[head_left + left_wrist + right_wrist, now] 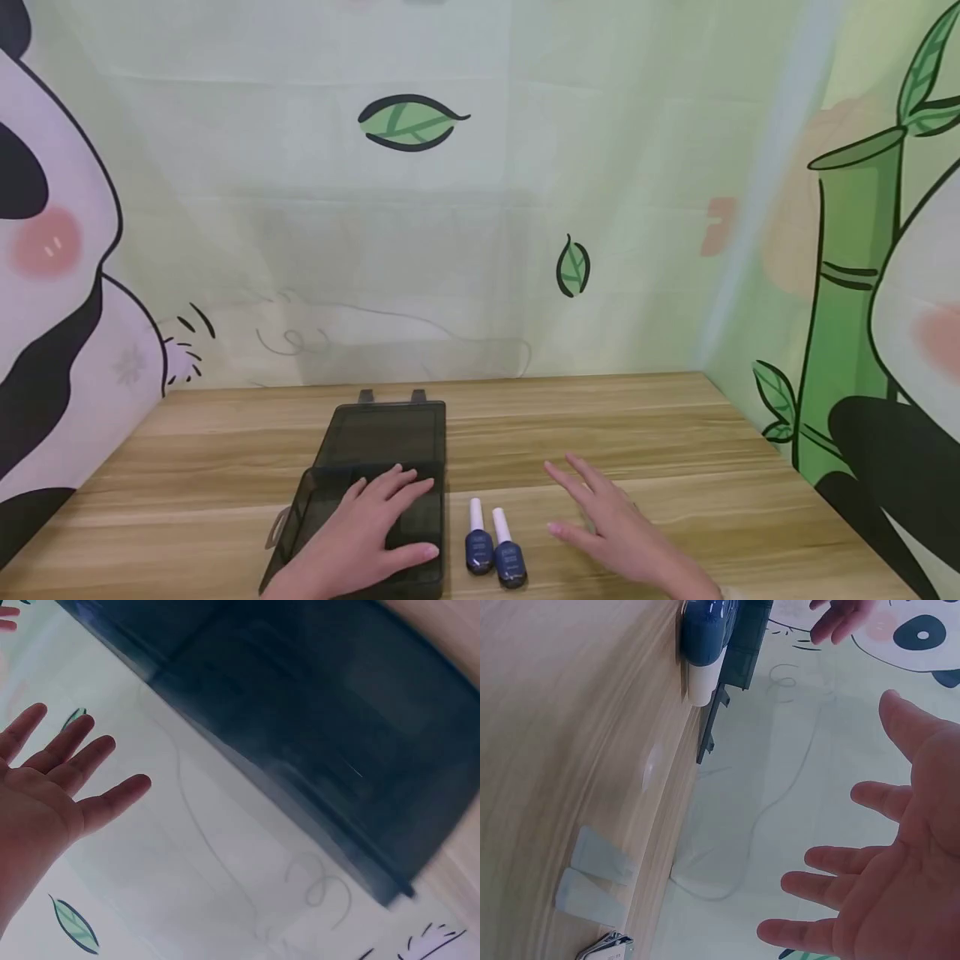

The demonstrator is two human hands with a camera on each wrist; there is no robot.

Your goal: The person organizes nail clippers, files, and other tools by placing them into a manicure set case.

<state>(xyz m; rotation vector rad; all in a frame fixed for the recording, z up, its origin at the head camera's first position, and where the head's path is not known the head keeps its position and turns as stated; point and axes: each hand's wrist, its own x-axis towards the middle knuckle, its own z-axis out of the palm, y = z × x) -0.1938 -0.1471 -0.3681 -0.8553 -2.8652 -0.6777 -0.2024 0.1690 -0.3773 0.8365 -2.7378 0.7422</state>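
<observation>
A dark flat case (390, 433) with a handle lies unfolded on the table, two latches at its far edge. Over its near half hovers my left hand (369, 525), fingers spread and holding nothing; the left wrist view shows a gap between that hand and the case (315, 727). Just right of the case, two blue nail polish bottles with white caps, one bottle (479, 546) and another (511, 560), lie side by side. My right hand (618, 529) is held above the table to their right, fingers extended and nothing in it.
The right wrist view shows two pale translucent tapered pieces, one piece (600, 855) beside another piece (589, 898), on the wooden table (570, 750). Near them is a small shiny metal item (607, 947), partly cut off. A printed panda cloth (450, 250) stands behind the table.
</observation>
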